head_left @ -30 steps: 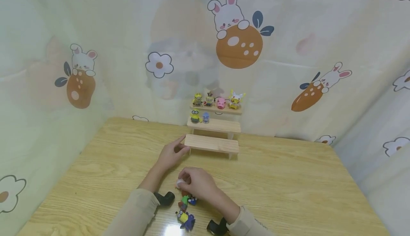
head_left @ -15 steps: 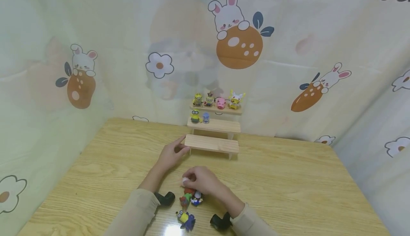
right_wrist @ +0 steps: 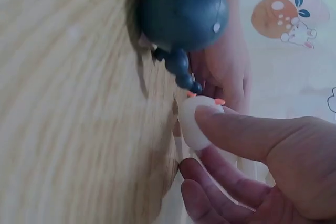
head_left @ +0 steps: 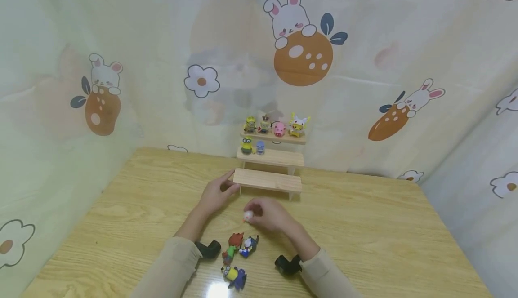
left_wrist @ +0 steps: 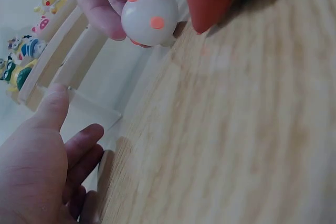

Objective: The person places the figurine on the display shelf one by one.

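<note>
Small round white figure (head_left: 248, 216), smooth and egg-like, with little orange-pink dots and nubs on its surface (left_wrist: 150, 18); pinched between thumb and fingers (right_wrist: 239, 135) of the right hand (head_left: 271, 215), lifted clear of the worktop (head_left: 364, 226), in front of the lowest wooden step of the shelf (head_left: 267, 181), just beyond the loose toys lying near the front edge

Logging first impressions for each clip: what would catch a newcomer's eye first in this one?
Probably the right hand pinching a small white round figure with orange dots above the wooden table. Just behind, the left hand touches the lowest step of a three-tier wooden stand, whose upper two steps hold bright little figures. More toy figures lie near the person's sleeves.
</note>
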`<state>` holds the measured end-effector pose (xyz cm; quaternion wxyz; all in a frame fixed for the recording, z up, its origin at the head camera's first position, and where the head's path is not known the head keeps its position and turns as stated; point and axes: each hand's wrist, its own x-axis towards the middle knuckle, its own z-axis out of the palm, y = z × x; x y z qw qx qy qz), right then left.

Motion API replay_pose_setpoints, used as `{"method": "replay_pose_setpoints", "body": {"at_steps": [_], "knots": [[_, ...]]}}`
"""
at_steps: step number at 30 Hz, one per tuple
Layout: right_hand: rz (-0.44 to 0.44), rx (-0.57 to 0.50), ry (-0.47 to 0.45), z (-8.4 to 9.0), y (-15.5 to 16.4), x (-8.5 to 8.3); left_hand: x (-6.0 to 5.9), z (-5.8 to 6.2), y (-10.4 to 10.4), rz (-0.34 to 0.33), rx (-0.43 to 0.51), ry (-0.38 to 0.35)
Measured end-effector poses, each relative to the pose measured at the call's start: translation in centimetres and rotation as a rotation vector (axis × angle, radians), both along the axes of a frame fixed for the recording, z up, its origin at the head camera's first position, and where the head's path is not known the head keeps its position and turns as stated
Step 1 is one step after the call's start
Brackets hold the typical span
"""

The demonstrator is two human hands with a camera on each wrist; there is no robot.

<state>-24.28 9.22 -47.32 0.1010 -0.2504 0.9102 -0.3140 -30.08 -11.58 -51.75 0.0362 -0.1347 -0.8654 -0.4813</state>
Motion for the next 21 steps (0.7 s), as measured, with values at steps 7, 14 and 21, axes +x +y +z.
{"method": "replay_pose_setpoints", "body": {"at_steps": [7, 14, 21], "knots": [[0.049, 0.064, 0.231, -0.04, -0.11, -0.05, 0.04, 0.09, -0.01, 0.002, -0.014, -0.015], [0.09, 0.095, 0.252, 0.44, -0.16, 0.18, 0.16, 0.21, 0.04, -0.005, 0.003, 0.005], [0.062, 0.072, 0.147, 0.03, 0.31, 0.01, 0.16, 0.21, 0.11, 0.007, 0.0, -0.01]]}}
